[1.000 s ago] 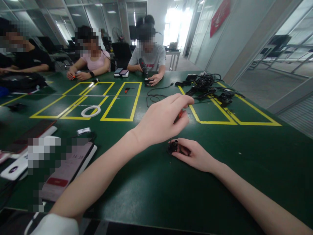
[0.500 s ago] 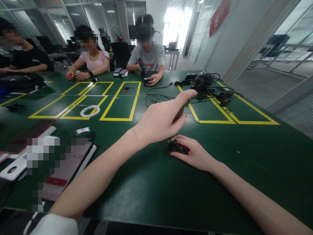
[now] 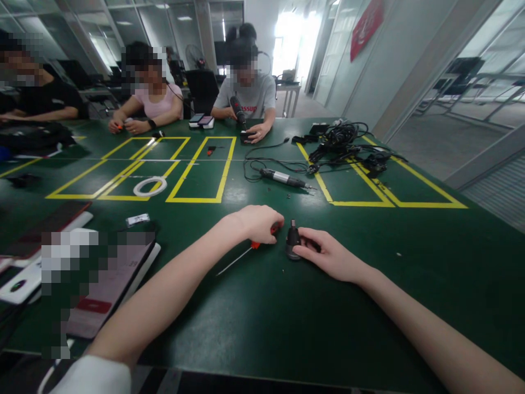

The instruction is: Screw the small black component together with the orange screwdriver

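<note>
My left hand [image 3: 259, 223] is closed around a screwdriver [image 3: 255, 245] with an orange and dark handle. Its thin metal shaft points down and left, just above or on the table; the fingers hide most of the handle. My right hand [image 3: 328, 253] grips a black cone-shaped part [image 3: 292, 241] from its right side, thumb and fingers on its lower body. This part stands upright with a narrow tip on top and a wider base, on or close to the tabletop. A small gap separates the two hands.
A pen-shaped electric screwdriver [image 3: 283, 178] with a cord lies beyond my hands. Tangled black cables [image 3: 342, 139] are at the back right. A white ring [image 3: 150, 186] and phones [image 3: 118, 284] lie left on the green table [image 3: 229, 339]. Across it, a person [image 3: 250, 90] holds a power tool.
My left hand has come back toward me and down, uncovering the electric screwdriver; the orange-handled screwdriver now shows in it. The cone-shaped part in my right hand now stands more plainly upright.
</note>
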Action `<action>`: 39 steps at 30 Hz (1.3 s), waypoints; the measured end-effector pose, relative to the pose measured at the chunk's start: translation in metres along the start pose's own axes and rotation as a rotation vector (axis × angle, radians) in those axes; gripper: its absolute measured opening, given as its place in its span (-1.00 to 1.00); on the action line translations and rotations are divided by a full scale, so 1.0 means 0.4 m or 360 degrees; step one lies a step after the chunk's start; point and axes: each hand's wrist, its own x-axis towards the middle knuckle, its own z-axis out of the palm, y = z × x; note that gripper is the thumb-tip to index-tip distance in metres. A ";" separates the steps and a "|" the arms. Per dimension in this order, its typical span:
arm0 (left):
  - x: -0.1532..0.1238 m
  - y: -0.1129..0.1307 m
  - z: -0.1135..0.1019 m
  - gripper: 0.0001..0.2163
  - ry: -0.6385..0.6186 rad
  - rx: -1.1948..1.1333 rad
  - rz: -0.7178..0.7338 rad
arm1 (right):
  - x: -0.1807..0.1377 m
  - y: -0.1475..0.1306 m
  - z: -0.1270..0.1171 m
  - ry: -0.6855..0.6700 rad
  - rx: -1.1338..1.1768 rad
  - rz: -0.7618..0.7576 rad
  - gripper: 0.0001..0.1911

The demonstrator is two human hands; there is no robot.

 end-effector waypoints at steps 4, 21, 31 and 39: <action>-0.005 0.008 -0.018 -0.46 0.0287 -0.0099 0.0186 | -0.003 0.022 -0.002 0.0032 0.0139 0.0053 -0.55; -0.007 0.015 -0.025 -0.75 0.0536 -0.0154 0.0420 | -0.006 0.019 -0.019 -0.0073 0.0389 -0.0020 -0.61; -0.007 0.022 -0.025 -0.76 0.0531 -0.0140 0.0425 | -0.003 0.016 -0.016 -0.0056 0.0316 -0.0040 -0.52; -0.003 -0.021 -0.020 -0.39 0.0197 -0.0270 0.0183 | -0.004 -0.005 -0.004 0.0095 -0.0222 -0.0289 -0.71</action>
